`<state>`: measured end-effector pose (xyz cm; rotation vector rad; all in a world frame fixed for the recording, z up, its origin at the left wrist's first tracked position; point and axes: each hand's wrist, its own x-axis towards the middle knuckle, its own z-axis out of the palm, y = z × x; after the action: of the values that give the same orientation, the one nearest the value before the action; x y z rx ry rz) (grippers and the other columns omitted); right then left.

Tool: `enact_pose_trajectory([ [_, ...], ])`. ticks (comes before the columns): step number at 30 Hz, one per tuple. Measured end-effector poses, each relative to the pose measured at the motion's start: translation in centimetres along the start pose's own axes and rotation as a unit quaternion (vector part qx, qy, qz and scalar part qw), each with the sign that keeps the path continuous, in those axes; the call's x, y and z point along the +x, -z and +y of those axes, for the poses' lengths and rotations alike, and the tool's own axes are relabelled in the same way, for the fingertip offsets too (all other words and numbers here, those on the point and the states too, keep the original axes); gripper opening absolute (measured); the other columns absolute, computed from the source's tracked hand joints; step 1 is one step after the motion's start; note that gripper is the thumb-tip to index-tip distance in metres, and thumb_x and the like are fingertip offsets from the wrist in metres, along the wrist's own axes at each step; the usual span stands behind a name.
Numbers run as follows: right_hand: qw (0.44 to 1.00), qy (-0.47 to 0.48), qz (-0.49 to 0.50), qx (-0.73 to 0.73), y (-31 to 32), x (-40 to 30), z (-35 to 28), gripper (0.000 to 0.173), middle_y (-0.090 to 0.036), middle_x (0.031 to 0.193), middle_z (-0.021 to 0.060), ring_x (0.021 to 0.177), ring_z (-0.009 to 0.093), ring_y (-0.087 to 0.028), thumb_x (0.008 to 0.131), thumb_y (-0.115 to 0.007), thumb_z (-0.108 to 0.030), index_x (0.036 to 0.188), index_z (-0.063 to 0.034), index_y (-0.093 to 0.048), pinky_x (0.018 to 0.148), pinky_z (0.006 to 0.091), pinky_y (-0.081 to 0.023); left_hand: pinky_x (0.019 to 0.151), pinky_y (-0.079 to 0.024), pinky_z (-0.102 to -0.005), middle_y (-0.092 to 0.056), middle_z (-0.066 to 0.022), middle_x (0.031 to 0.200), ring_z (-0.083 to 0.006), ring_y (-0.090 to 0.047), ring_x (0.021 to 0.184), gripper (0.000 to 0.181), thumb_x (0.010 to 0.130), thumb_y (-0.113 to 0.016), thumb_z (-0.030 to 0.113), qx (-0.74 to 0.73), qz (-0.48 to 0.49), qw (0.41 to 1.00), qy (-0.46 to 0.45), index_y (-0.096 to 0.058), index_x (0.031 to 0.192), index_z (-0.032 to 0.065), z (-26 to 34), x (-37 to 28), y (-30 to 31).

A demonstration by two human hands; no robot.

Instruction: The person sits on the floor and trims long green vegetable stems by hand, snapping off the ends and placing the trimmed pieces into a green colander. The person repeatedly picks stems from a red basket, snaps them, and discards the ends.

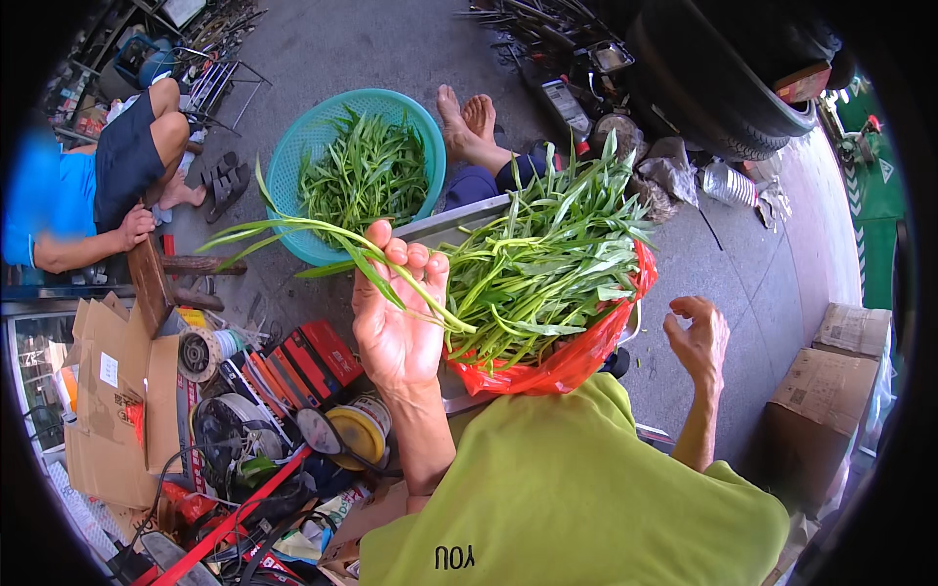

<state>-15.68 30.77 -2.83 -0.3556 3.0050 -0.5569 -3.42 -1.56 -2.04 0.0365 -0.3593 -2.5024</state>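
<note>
Leafy green stems, which look like water spinach (542, 271), lie heaped on a red plastic bag (557, 377) over a metal tray (469, 216) before me. My left hand (403, 315) is raised palm up at the heap's left side, with a long leafy stem (432, 304) held across its fingers by the thumb. Its leaves reach left past the rim of a turquoise plastic basket (432, 124), which holds more greens (359, 172). To the right of the heap, my right hand (700, 340) hovers with curled fingers, thumb and index apart, nothing in it.
Another person (110, 176) in blue sits at left beside a wooden stool (150, 282). Lower left are an open cardboard box (110, 395), wire spools (209, 351) and red boxes (322, 362). Large tyres (703, 80) and a plastic bottle (729, 183) lie upper right; cardboard boxes (824, 388) stand right.
</note>
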Motion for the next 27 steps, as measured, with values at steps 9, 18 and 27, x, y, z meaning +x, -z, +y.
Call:
enact_pose_trajectory([
  [9,0.885,0.193,-0.080,0.416,0.8,0.8,-12.3,0.019,-0.068,0.081,0.0106,0.071,0.016,-0.064,0.083,-0.068,-0.010,0.096,0.0032,-0.066,0.064,0.0284,-0.050,0.077,-0.038,-0.0331,-0.060,-0.0048,0.089,-0.0171,-0.054,0.082,0.033,0.083,-0.065,0.018,0.093,0.055,0.994,-0.027,-0.056,0.110,0.0015,-0.2,-1.4,-1.0],
  [18,0.892,0.330,-0.166,0.260,0.2,-0.1,-19.0,0.025,-0.067,0.073,0.0134,0.064,0.027,-0.066,0.081,-0.069,-0.020,0.100,-0.0032,-0.066,0.058,0.0329,-0.052,0.071,-0.049,-0.0293,-0.064,-0.0115,0.092,-0.0188,-0.061,0.080,0.023,0.091,-0.056,0.011,0.275,0.115,0.950,-0.093,-0.061,0.107,-0.0044,-2.7,-3.2,-1.6],
  [27,0.786,0.234,-0.212,0.531,0.2,0.0,-17.3,0.021,-0.068,0.071,0.0079,0.060,0.011,-0.064,0.091,-0.061,-0.018,0.097,0.0019,-0.064,0.054,0.0250,-0.051,0.065,-0.045,-0.0260,-0.057,-0.0064,0.081,-0.0157,-0.055,0.072,0.019,0.082,-0.067,0.010,0.532,0.288,0.731,-0.316,-0.049,0.080,0.0038,3.7,-5.9,4.9],
])
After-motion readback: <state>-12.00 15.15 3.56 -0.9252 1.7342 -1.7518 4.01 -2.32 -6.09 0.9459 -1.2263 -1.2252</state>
